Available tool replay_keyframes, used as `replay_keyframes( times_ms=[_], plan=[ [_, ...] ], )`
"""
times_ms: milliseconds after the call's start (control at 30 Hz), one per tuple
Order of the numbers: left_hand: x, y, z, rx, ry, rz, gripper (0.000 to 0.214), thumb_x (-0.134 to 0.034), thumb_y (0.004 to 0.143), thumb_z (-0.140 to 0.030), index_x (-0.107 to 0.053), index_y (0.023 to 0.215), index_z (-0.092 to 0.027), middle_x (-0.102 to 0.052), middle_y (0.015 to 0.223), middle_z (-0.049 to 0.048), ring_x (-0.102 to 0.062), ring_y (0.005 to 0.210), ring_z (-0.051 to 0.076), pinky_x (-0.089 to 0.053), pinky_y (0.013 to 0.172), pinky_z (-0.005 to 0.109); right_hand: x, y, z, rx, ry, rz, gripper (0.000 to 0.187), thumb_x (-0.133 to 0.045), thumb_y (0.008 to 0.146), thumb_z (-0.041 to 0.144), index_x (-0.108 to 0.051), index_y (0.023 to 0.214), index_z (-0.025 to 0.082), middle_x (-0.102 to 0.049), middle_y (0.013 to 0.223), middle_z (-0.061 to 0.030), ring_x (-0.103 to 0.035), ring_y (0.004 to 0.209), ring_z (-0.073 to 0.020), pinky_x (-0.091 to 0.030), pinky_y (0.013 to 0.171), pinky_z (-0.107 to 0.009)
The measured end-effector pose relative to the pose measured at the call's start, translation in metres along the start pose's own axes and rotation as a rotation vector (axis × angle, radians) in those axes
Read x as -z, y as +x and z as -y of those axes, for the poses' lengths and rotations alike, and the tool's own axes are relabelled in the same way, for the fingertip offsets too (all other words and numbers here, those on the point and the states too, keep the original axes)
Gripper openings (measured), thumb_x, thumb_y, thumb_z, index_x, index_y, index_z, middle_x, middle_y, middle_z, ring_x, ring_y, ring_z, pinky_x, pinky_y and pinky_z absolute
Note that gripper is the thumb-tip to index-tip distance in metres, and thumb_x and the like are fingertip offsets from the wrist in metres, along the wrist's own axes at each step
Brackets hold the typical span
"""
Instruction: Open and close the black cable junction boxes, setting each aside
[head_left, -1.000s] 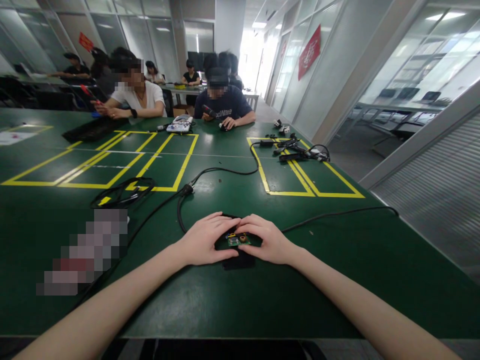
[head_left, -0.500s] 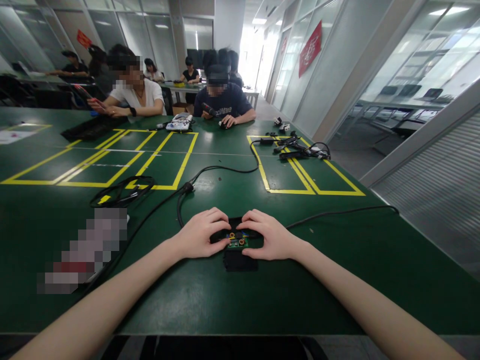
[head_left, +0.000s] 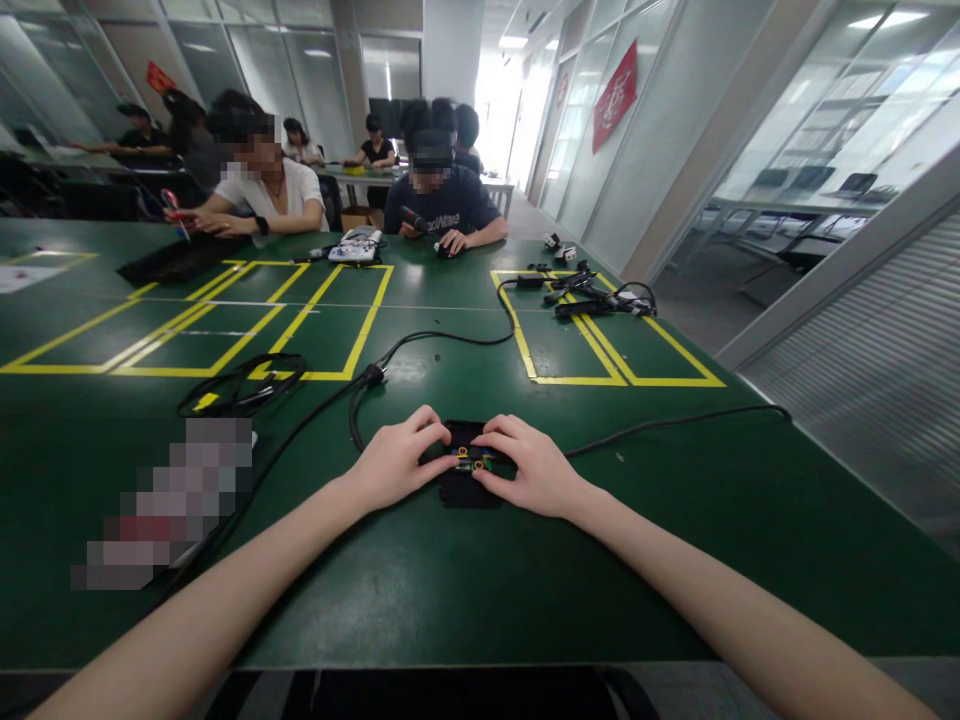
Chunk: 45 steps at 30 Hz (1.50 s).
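Note:
A small circuit board (head_left: pixel 471 465) with copper-ringed coils sits between my hands, over an opened black plastic case (head_left: pixel 466 495) on the green table. Another dark part of the case (head_left: pixel 462 430) shows behind the board. My left hand (head_left: pixel 394 462) grips the board's left end, thumb in front and curled fingers behind. From the right, my right hand (head_left: pixel 534 468) holds the other end between thumb and fingers, which partly hide it. A black cable (head_left: pixel 675 422) emerges beside my right hand and runs to the table's right side.
A black plug joint (head_left: pixel 373 375) and its cable cross the table on the left. Nearby lie a coiled cable (head_left: pixel 244 385) and a blurred-out object (head_left: pixel 169 510). Yellow tape outlines, a heap of black adapters and cables (head_left: pixel 600 295), and two seated people occupy the far side.
The black case and board have moved slightly away from me and left, together with my hands. My left fingers have lifted, showing more of the case behind. The person at far left has shifted their hands.

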<state>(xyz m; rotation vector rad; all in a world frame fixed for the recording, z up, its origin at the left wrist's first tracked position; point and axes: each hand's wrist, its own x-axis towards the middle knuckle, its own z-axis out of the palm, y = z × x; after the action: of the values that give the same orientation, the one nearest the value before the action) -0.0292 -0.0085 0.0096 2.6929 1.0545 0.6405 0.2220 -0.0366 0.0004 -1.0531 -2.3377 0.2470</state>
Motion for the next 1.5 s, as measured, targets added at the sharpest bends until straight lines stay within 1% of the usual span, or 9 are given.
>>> replay_keyframes(
  times_ms=[100,200,333,467,767,1033,1133,1300,1500],
  plan=[
    [0.001,0.001,0.002,0.003,0.016,0.088,0.03,-0.055,0.105,-0.042,-0.061,0.086,-0.02,-0.063,0.082,-0.0012,-0.059,0.066,0.013,-0.041,0.06,0.023,0.002,-0.001,-0.003,0.027,0.05,-0.006,0.032,-0.07,0.093,0.032,-0.065,0.123,0.022,-0.065,0.12,-0.0111,-0.066,0.107,-0.0257,-0.057,0.09,-0.04],
    [0.002,0.001,0.003,-0.015,0.008,0.12,0.035,-0.05,0.107,-0.043,-0.06,0.082,-0.02,-0.063,0.075,-0.0009,-0.061,0.068,0.015,-0.041,0.062,0.024,0.01,-0.001,-0.005,0.019,0.109,-0.018,0.037,-0.066,0.094,0.031,-0.058,0.129,0.021,-0.061,0.125,-0.0125,-0.065,0.107,-0.0256,-0.057,0.09,-0.04],
    [0.004,0.001,0.005,0.022,-0.007,0.116,0.034,-0.047,0.108,-0.042,-0.059,0.084,-0.02,-0.064,0.071,-0.0012,-0.061,0.062,0.016,-0.038,0.059,0.024,0.024,0.0,-0.009,0.007,0.077,-0.041,0.019,-0.064,0.09,0.021,-0.058,0.108,0.021,-0.063,0.107,-0.0104,-0.061,0.099,-0.0259,-0.054,0.084,-0.04],
    [0.006,0.001,0.002,0.084,-0.03,0.112,0.03,-0.047,0.107,-0.039,-0.058,0.086,-0.021,-0.06,0.065,-0.0032,-0.058,0.056,0.015,-0.035,0.056,0.024,0.029,-0.001,-0.022,0.087,0.031,0.065,0.004,-0.063,0.092,0.019,-0.062,0.095,0.021,-0.067,0.095,-0.0083,-0.059,0.092,-0.0257,-0.052,0.082,-0.041],
    [0.019,-0.004,-0.005,-0.055,-0.234,0.062,0.007,-0.055,0.086,-0.028,-0.054,0.085,-0.021,-0.055,0.06,-0.006,-0.048,0.048,0.011,-0.035,0.054,0.023,0.026,-0.009,-0.024,0.077,0.163,0.039,0.012,-0.057,0.098,0.025,-0.067,0.095,0.018,-0.066,0.076,-0.0011,-0.055,0.057,-0.0128,-0.043,0.057,-0.025],
    [0.017,-0.005,-0.008,-0.163,-0.119,0.147,0.055,-0.077,0.073,-0.072,-0.057,0.082,-0.021,-0.057,0.06,-0.0055,-0.057,0.051,0.014,-0.033,0.051,0.025,0.031,-0.011,-0.013,0.098,0.209,0.12,0.018,-0.071,0.086,0.036,-0.067,0.092,0.019,-0.062,0.068,0.0023,-0.052,0.052,-0.0109,-0.04,0.053,-0.023],
    [0.014,-0.005,-0.008,-0.14,-0.038,0.181,0.053,-0.076,0.077,-0.071,-0.059,0.083,-0.021,-0.064,0.066,-0.0029,-0.063,0.056,0.016,-0.036,0.053,0.025,0.029,-0.012,-0.015,0.103,0.18,0.145,0.023,-0.074,0.085,0.039,-0.068,0.095,0.019,-0.063,0.068,0.0028,-0.054,0.052,-0.0107,-0.039,0.053,-0.023],
    [0.011,-0.004,-0.008,-0.091,-0.013,0.202,0.042,-0.07,0.088,-0.056,-0.063,0.113,-0.024,-0.075,0.082,-0.0005,-0.069,0.064,0.019,-0.043,0.059,0.025,0.026,-0.011,-0.017,0.099,0.127,0.172,0.024,-0.076,0.086,0.041,-0.068,0.094,0.02,-0.063,0.067,0.0031,-0.056,0.053,-0.0112,-0.037,0.054,-0.023],
    [0.008,-0.003,-0.009,-0.031,0.036,0.184,0.034,-0.071,0.087,-0.053,-0.063,0.098,-0.022,-0.072,0.075,-0.0008,-0.07,0.064,0.02,-0.041,0.057,0.025,0.023,-0.01,-0.02,0.093,0.084,0.162,0.02,-0.072,0.09,0.038,-0.067,0.094,0.019,-0.065,0.067,0.0021,-0.058,0.054,-0.0122,-0.037,0.054,-0.023]
  ],
)
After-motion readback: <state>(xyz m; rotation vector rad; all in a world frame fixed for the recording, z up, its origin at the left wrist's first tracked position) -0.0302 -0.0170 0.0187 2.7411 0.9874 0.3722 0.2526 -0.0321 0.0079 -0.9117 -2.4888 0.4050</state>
